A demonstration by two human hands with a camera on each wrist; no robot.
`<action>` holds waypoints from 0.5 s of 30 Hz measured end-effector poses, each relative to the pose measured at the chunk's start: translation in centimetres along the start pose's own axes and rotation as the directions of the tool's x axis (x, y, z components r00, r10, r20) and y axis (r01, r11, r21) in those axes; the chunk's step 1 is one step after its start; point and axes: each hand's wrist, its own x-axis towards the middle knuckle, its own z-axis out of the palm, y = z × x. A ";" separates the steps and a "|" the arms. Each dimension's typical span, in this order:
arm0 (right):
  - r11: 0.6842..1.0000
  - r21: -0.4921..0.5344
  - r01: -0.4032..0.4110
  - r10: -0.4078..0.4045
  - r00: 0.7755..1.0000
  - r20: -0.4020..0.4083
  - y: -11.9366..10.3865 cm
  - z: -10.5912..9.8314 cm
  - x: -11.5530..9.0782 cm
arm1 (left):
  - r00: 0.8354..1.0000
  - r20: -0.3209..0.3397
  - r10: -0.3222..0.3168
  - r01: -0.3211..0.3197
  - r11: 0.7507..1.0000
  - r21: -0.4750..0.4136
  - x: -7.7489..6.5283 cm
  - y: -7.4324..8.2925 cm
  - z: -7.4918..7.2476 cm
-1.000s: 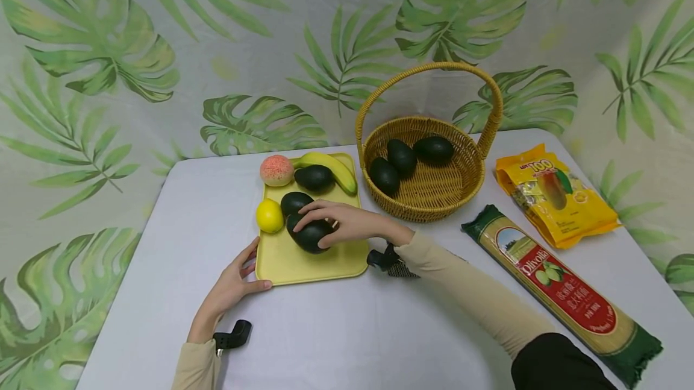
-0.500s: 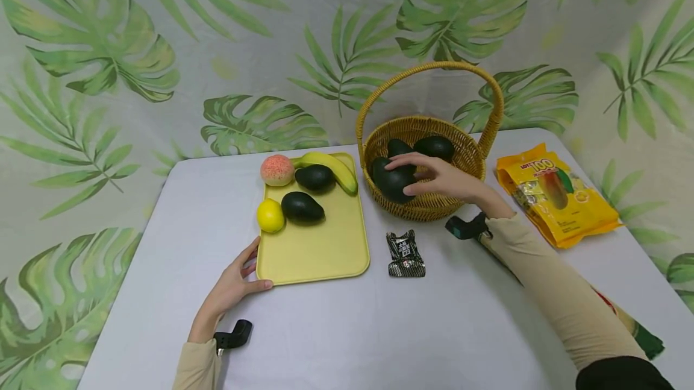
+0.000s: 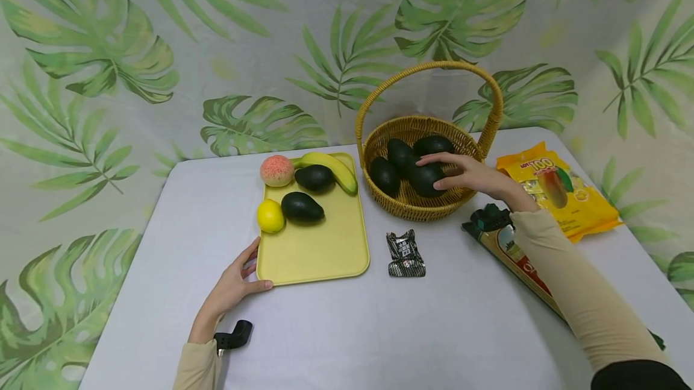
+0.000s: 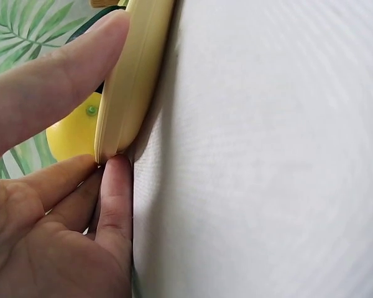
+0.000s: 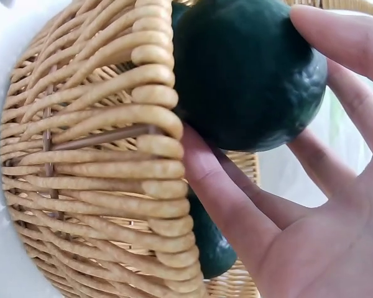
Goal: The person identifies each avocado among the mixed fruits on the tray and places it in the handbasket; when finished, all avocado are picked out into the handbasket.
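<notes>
In the head view, my right hand (image 3: 470, 174) holds a dark avocado (image 3: 425, 180) inside the wicker basket (image 3: 428, 212), beside several other avocados. The right wrist view shows the fingers and thumb spread round this avocado (image 5: 248, 74) at the level of the woven rim (image 5: 165, 161). At the near left corner of the yellow tray (image 3: 314, 260), my left hand (image 3: 230, 284) rests with fairly straight fingers against the side and the thumb along the front edge. On the tray lie two avocados, one (image 3: 302, 207) near the lemon (image 3: 269, 216) and another (image 3: 314, 178) by the banana (image 3: 341, 173).
A peach (image 3: 277, 170) sits at the tray's back left corner. Between tray and basket lies a small dark wrapped packet (image 3: 405, 254). To the right are a yellow mango candy bag (image 3: 575, 200) and a long spaghetti pack (image 3: 520, 266), partly under the right forearm.
My right hand has lifted an avocado off the tray and carried it right into the basket, then further right within it. The left hand has stayed at the tray corner.
</notes>
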 end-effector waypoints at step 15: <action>0.998 -0.058 0.001 0.008 0.987 0.161 1.3 0.9 1.3 | 1.000 -0.005 -0.014 0.014 1.000 0.008 -0.2 0.2 0.1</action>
